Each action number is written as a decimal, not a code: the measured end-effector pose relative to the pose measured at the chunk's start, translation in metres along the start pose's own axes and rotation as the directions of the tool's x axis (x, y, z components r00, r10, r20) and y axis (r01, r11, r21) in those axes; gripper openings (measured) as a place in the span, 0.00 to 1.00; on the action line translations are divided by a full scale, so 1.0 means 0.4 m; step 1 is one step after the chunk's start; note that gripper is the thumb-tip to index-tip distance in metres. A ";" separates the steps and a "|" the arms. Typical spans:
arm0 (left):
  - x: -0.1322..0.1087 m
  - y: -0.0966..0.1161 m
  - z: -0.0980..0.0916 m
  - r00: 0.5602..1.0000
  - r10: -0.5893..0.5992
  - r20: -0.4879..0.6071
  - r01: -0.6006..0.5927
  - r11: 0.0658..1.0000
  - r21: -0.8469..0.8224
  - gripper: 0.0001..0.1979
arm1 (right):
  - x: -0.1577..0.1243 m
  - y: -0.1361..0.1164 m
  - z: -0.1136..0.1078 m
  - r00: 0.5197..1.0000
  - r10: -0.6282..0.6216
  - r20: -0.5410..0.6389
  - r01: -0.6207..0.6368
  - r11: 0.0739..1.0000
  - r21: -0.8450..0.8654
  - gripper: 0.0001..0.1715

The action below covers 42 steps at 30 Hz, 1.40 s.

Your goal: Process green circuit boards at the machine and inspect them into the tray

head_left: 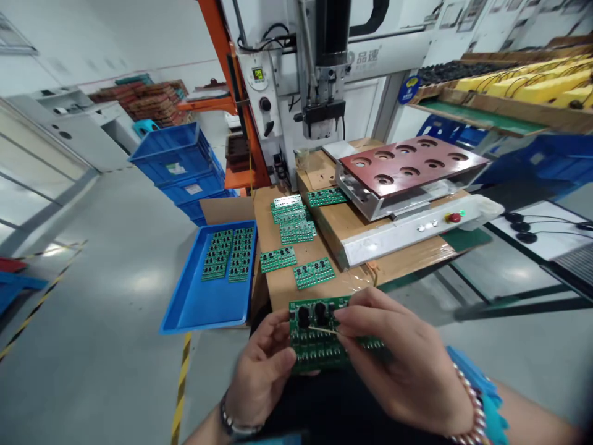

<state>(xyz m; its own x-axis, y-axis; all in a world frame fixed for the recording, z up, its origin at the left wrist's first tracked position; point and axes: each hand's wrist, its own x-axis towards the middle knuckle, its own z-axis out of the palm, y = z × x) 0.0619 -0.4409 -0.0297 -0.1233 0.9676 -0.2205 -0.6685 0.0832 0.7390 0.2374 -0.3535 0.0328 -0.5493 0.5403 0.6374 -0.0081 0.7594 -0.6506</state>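
Observation:
A green circuit board panel (319,349) with two black round parts on its top edge is held low in the middle of the view. My left hand (262,371) grips its left edge, thumb on top. My right hand (403,364) covers the panel's right side, its fingers pinched on a thin pale stick that lies across the board. Several more green boards (296,232) lie on the cardboard-covered bench just beyond. A blue tray (194,303) at the left holds two rows of dark green boards (229,253).
A machine with a red-brown plate with round holes (407,164) and a red button (454,217) stands on the bench. Stacked blue crates (178,161) sit behind the tray. Shelves with yellow parts (532,83) are at the upper right. Yellow-black tape marks the floor.

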 end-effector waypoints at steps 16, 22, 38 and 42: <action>0.002 0.008 0.006 1.000 -0.004 0.015 0.004 1.000 -0.006 0.19 | 0.003 -0.003 0.001 1.000 -0.027 0.005 0.027 1.000 -0.011 0.22; 0.001 0.009 0.003 1.000 0.003 -0.001 -0.003 1.000 -0.003 0.19 | 0.011 -0.009 -0.009 1.000 -0.016 0.003 0.016 0.999 -0.048 0.21; -0.001 0.006 0.001 1.000 -0.009 -0.002 0.009 1.000 -0.009 0.19 | 0.000 -0.003 -0.008 1.000 0.003 0.000 -0.003 0.999 -0.033 0.22; -0.004 0.003 0.001 1.000 -0.006 0.013 0.006 1.000 -0.004 0.19 | 0.000 -0.002 -0.005 1.000 0.018 -0.016 -0.019 0.999 -0.041 0.22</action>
<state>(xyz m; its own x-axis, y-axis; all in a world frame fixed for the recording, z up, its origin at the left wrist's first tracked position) 0.0617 -0.4424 -0.0284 -0.1095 0.9701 -0.2165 -0.6720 0.0883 0.7353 0.2393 -0.3533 0.0341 -0.5362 0.5599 0.6317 0.0365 0.7630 -0.6453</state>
